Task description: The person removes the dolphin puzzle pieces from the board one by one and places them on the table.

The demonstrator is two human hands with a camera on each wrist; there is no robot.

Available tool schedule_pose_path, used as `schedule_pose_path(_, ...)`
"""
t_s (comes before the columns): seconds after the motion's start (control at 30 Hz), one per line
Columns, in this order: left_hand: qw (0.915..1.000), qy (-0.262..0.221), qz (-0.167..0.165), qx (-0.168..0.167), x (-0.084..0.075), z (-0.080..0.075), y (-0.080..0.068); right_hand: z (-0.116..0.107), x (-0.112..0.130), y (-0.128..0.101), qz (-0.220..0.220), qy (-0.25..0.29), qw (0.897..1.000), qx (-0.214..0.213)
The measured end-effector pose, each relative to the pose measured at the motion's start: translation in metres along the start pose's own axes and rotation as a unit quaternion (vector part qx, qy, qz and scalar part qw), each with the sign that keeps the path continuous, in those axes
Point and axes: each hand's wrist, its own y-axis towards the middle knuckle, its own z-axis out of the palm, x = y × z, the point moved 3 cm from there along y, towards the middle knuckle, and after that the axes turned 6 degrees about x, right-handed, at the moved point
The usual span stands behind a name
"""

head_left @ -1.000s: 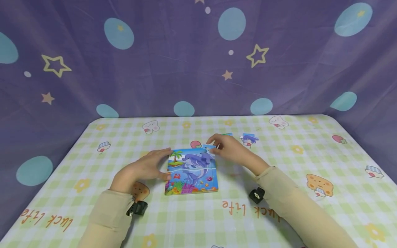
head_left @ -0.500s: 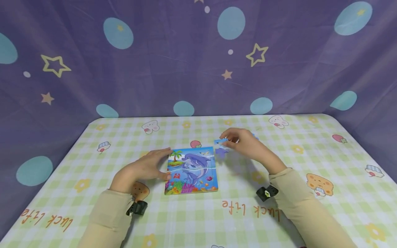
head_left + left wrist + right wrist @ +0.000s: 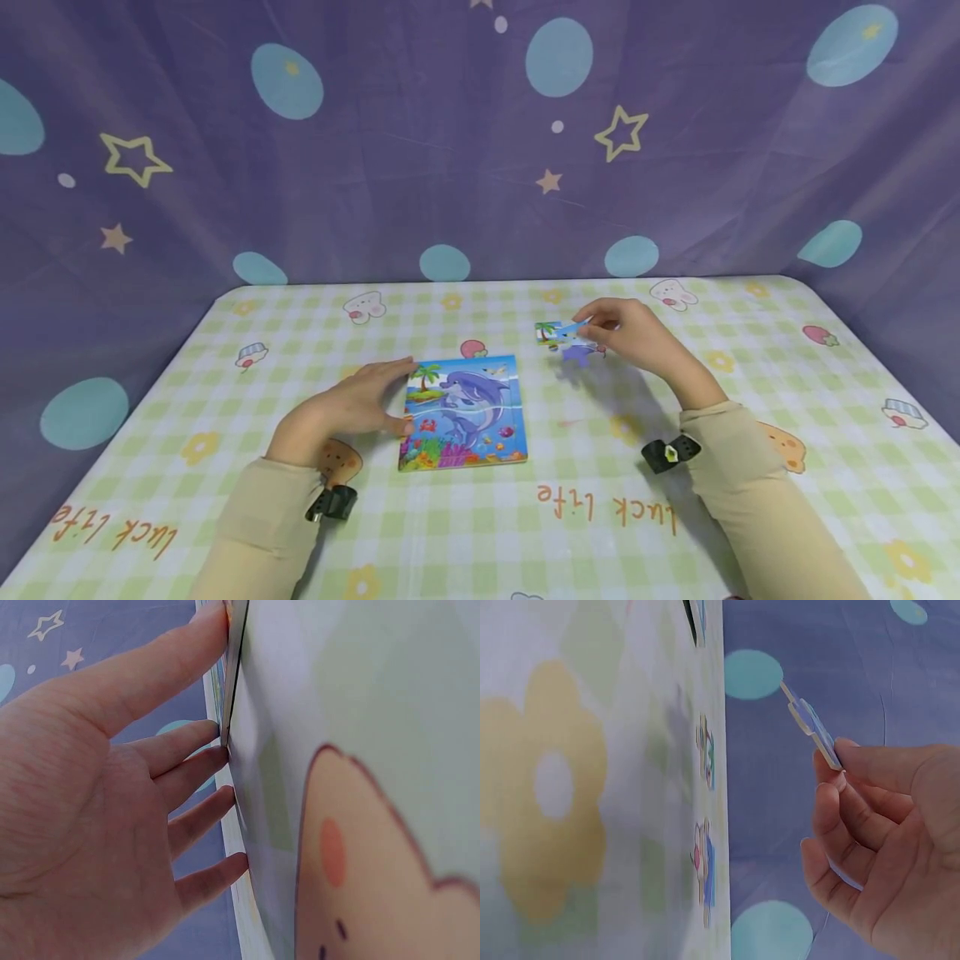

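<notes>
A square jigsaw puzzle board with a dolphin picture lies flat mid-table in the head view. At its left edge rests my left hand, thumb and fingers extended; the left wrist view shows the fingertips on the tablecloth and the thumb at the board's side. To the board's right and higher, my right hand pinches a blue and purple puzzle piece between thumb and fingers, held above the table. Below it lie a palm-tree puzzle piece and another puzzle piece, mostly hidden in the head view.
A checked tablecloth with printed cartoon figures covers the table. Behind it hangs a purple curtain with stars and blue ovals. Each wrist wears a black band, the left band close to the cloth.
My right hand has carried the puzzle piece away from the board's upper right corner, rightward and farther back, near the loose pieces. My left hand has stayed at the board's left edge.
</notes>
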Motion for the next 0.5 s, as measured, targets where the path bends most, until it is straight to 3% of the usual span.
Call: schedule_pose_path(0.5, 1.0, -0.008, -0.004, 0.0, 0.0, 0.001, -0.001, -0.023, -0.029, -0.006, 0.043, -0.001, 0.998, -0.044)
